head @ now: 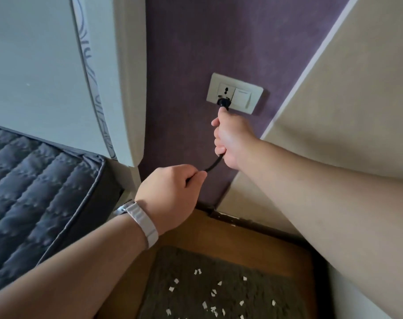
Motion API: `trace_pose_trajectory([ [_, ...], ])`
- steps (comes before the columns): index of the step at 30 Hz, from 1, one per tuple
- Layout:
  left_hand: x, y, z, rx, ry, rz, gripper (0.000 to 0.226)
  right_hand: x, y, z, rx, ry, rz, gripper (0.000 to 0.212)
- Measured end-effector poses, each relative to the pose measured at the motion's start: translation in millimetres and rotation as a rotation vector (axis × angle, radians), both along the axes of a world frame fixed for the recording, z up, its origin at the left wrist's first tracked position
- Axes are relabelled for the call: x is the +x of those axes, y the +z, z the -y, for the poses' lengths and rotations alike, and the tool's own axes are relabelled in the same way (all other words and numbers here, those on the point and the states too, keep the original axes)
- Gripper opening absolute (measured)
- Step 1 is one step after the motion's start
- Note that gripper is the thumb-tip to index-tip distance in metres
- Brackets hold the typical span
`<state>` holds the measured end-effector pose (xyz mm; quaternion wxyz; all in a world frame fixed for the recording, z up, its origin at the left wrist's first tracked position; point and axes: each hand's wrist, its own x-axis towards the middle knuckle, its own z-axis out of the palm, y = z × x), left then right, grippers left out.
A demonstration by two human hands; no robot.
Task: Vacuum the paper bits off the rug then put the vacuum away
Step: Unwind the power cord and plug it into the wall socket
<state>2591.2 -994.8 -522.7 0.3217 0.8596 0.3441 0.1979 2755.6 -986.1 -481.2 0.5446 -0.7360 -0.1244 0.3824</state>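
Note:
A black plug point(223, 102) sits at the lower edge of the white wall socket point(227, 90) on the purple wall. My right hand point(231, 137) grips the plug and its black cord point(214, 165) just below the socket. My left hand point(173, 192), with a white watch strap on its wrist, pinches the same cord a little lower down. On the floor lies a grey-brown rug point(219, 288) strewn with several white paper bits point(213, 293). The vacuum itself is out of view.
A white switch point(242, 97) shares the plate with the socket. A dark quilted mattress point(35, 192) and a white headboard panel point(46, 65) stand at the left. A beige wall point(345, 100) rises at the right, with wooden floor point(219, 233) around the rug.

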Motion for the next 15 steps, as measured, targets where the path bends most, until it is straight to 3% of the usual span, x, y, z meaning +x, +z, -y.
trace_pose_trajectory([
  [6, 11, 1, -36, 0.061, -0.007, -0.026, 0.044, 14, 2, -29, -0.042, 0.007, -0.076, 0.034],
  [10, 11, -6, -44, 0.067, -0.022, -0.054, 0.042, 13, -14, -41, -0.156, -0.031, 0.039, 0.030],
  [15, 8, -17, -51, 0.044, -0.040, -0.031, 0.041, 12, -26, -46, -0.116, -0.123, 0.079, 0.032],
])
